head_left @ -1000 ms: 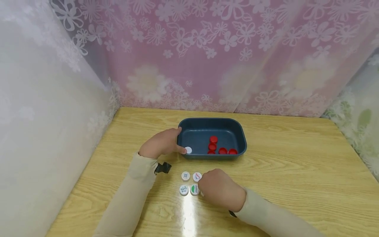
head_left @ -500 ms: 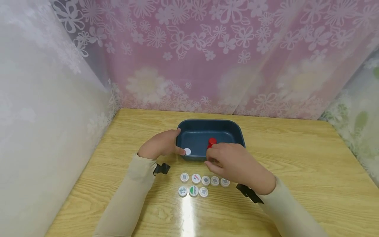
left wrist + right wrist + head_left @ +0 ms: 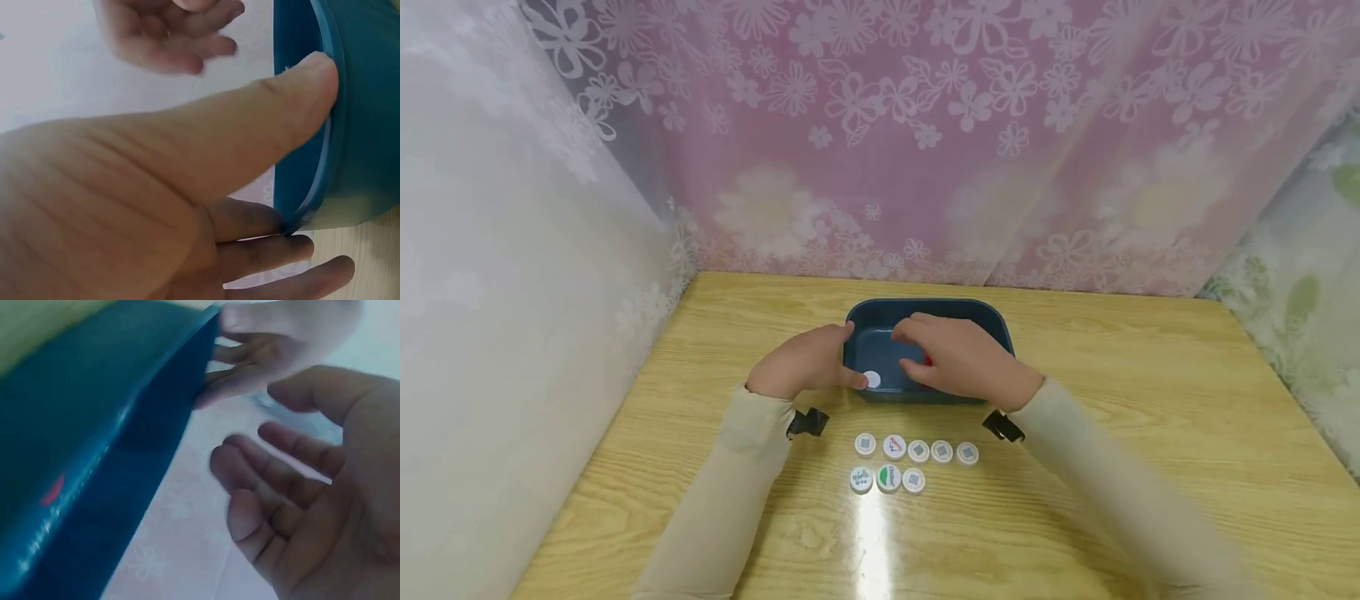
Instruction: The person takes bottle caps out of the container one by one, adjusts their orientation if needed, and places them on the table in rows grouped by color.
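Note:
A dark blue rectangular plastic container [image 3: 880, 395] stands on the table. My left hand [image 3: 801, 362] grips its left end, the thumb [image 3: 312, 81] lying over the rim. Inside, a white bottle cap [image 3: 872, 379] lies in the front left corner beside that thumb. My right hand [image 3: 962, 358] hovers over the container, fingers loosely bent and spread, nothing between them. Beneath it, a sliver of a red bottle cap [image 3: 928, 362] shows; the other red caps are hidden by the hand. Several white bottle caps, one with a green print [image 3: 889, 478], lie in two rows in front of the container.
The wood-grain table [image 3: 1112, 450] reaches back to a pink floral curtain [image 3: 850, 167]. A whitish sheet [image 3: 535, 250] hangs along the left side. Black wrist straps with cameras [image 3: 1003, 426] sit on both sleeves.
My right hand has moved from the white caps on the table up over the container, uncovering the right-hand caps of both rows. My left hand has stayed on the container.

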### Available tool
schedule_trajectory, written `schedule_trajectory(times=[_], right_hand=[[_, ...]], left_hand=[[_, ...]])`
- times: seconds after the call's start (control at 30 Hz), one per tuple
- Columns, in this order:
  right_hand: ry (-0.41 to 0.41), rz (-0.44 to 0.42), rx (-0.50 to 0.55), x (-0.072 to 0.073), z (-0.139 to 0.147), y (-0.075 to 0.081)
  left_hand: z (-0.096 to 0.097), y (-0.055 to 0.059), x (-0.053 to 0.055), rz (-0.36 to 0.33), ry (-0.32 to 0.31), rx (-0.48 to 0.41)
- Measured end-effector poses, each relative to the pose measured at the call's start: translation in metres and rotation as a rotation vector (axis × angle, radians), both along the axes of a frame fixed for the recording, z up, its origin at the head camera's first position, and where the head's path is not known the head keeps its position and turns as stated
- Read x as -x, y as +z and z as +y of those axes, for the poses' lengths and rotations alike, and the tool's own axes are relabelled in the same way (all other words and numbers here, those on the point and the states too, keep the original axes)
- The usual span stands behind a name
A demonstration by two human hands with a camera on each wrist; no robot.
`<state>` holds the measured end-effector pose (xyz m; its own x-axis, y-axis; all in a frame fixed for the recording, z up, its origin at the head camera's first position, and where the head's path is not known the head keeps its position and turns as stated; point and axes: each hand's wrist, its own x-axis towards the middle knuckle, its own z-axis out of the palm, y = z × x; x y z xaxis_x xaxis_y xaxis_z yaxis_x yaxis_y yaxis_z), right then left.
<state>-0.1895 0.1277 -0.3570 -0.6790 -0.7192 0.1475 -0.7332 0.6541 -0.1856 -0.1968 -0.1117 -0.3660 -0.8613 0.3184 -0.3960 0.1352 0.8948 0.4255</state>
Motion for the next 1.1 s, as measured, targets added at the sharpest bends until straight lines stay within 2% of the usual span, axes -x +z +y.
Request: schedule_trajectory(times=[0.13,0.23,0.3,0.43,0.73,0.8,0.97,1.1], right_hand=[[0.087,-0.077,-0.233,0.023,-0.023,0.001],[0.175,-0.117,-0.415,0.036,-0.04,-0.009],[0.234,-0.114,-0.515,0.043,-0.048,-0.018],[0.284,-0.135,-0.618,0.05,-0.061,-0.027],[0.283,-0.182,-0.64,0.049,-0.072,-0.024],[0.28,-0.165,-0.635,0.051,-0.071,-0.027],[0.273,-0.034,-0.609,0.059,-0.061,-0.026],[0.186,0.065,-0.481,0.05,-0.051,-0.007]], left_hand=[[-0.001,0.001,0.001,-0.013,-0.012,0.004],[-0.003,0.0,0.002,-0.014,-0.021,0.0],[-0.003,0.0,0.002,-0.012,-0.028,-0.011],[-0.003,0.0,0.002,-0.001,-0.036,-0.037],[0.001,0.002,0.001,0.0,-0.035,-0.035],[0.001,0.002,0.002,0.004,-0.032,-0.027],[0.001,0.001,0.003,0.005,-0.025,-0.013],[0.001,0.002,0.002,-0.008,-0.018,-0.013]])
